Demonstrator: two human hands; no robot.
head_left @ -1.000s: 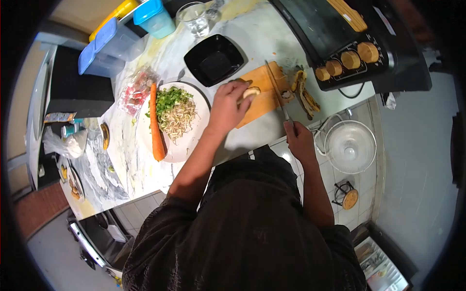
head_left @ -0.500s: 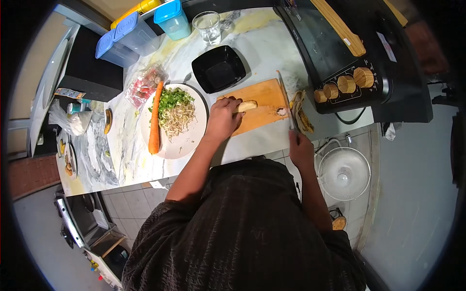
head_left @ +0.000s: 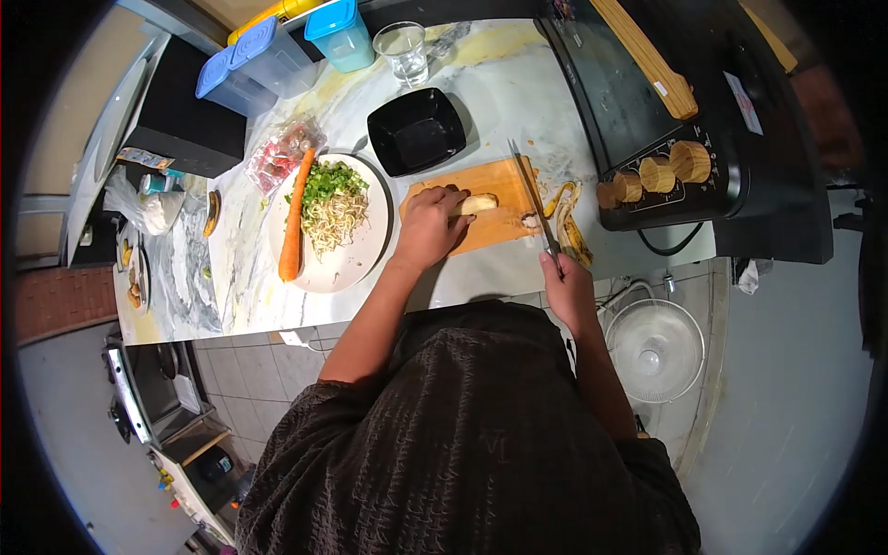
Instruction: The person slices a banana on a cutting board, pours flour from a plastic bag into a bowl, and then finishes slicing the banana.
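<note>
My left hand (head_left: 433, 225) is closed around one end of a peeled banana (head_left: 479, 203) that lies on the wooden cutting board (head_left: 499, 228). In my right hand (head_left: 567, 285) is a knife (head_left: 534, 196), its blade angled over the board's right edge, apart from the banana. A small pale scrap (head_left: 531, 221) lies on the board near the blade. Just right of the knife, a yellow and brown banana peel (head_left: 569, 227) rests on the counter. Above the board stands a black square bowl (head_left: 416, 132).
Left of the board, a white plate (head_left: 351, 268) holds a carrot (head_left: 292, 222), chopped greens (head_left: 338, 188) and bean sprouts (head_left: 333, 225). Behind are a plastic bag (head_left: 282, 153), lidded containers (head_left: 340, 37) and a glass of water (head_left: 403, 54). A black oven (head_left: 638, 120) stands at right.
The knife has turned from nearly edge-side upright to a clearer slant, its blade now over the board's right edge. My left hand stays on the banana. The view has shifted slightly.
</note>
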